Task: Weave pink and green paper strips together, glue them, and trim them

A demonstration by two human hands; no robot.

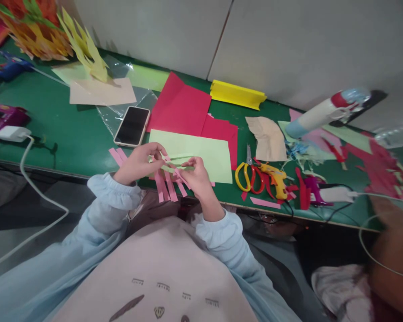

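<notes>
Leftmost on the green table point(70, 145), a blue glue gun point(13, 65) lies below orange and yellow cut-paper flames point(42, 38), with a purple power block point(13, 118) and its white plug nearer the front. Next, pointed yellow-green paper leaves point(89, 56) rest against a pale pink sheet point(102, 92), which lies partly over a clear plastic sleeve point(109, 120). A smartphone point(132, 126), screen dark, sits just beside red paper sheets point(181, 105). The left hand point(143, 161) is in front of the phone, its fingers curled and its tips gripping pink paper strips point(164, 185), which hang near the table's front edge, between the two hands. Behind them lies a light green sheet point(201, 152). The right hand point(198, 176) pinches the same bunch from the other side, thumb and fingers closed. Farther right come a yellow folded piece point(238, 95) by the wall, scissors point(249, 172) with yellow and red handles, a beige paper piece point(267, 139) and a yellow glue gun point(276, 180). A tilted bottle point(322, 114) and red paper scraps point(376, 165) follow, then another person's arm point(394, 241) at the edge.
</notes>
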